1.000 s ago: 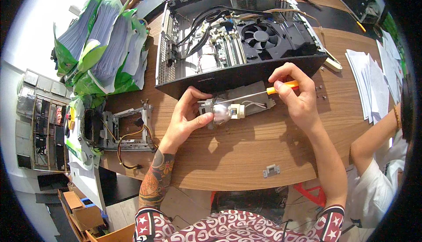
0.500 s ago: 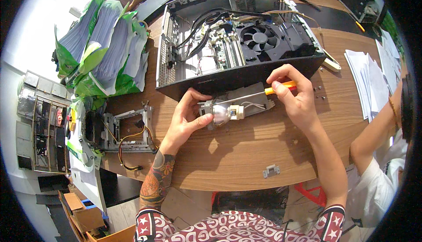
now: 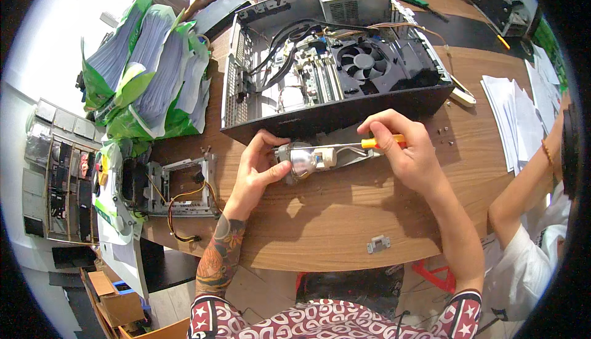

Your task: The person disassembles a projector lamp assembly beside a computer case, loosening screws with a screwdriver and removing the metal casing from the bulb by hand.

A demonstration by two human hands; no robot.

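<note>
My left hand point(image 3: 255, 169) pinches the rim of a projector lamp point(image 3: 303, 161), a shiny glass reflector with a pale ceramic base facing right. In my right hand point(image 3: 409, 154) is a screwdriver point(image 3: 373, 144) with a yellow-orange handle, held nearly level. Its thin shaft runs left across the top of the lamp to the rim near my left fingers. Whether the tip touches anything cannot be made out. Behind the lamp lies a grey plate point(image 3: 352, 136), partly hidden, against the front of an open computer case point(image 3: 335, 110).
A metal frame with cables point(image 3: 184, 205) lies at the left, below green-wrapped paper stacks point(image 3: 154, 68). A small metal bracket point(image 3: 378, 243) is near the front edge. Loose screws point(image 3: 448, 136) and papers point(image 3: 508, 114) lie right. Another person's arm point(image 3: 526, 185) rests there.
The screwdriver has tipped from a slant to nearly level, and my right hand has moved slightly left and down. My left hand still holds the lamp.
</note>
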